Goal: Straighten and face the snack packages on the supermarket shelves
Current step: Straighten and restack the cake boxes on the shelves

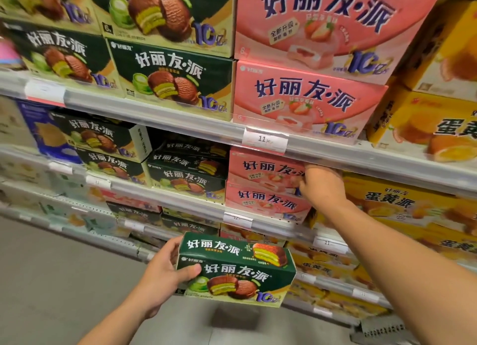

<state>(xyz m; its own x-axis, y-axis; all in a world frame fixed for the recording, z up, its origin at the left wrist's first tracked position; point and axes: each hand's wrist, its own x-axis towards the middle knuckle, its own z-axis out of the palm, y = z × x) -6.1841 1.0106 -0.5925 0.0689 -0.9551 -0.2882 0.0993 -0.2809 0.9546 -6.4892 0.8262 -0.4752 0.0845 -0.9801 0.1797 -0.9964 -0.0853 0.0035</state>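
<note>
Head view: grey floor [51, 267] below shelves [180, 127] stacked with snack boxes [304, 99].

One head-worn wide-angle view — looking forward and down, close to the tilted shelves [180, 124] — no second view.

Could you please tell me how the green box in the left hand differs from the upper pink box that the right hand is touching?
The green box is dark green with chocolate pies pictured; the pink box shows strawberries. The green box is off the shelf, gripped by the left hand; the pink box sits stacked on the shelf, the right hand at its right end. Both carry the same brand lettering.
</note>
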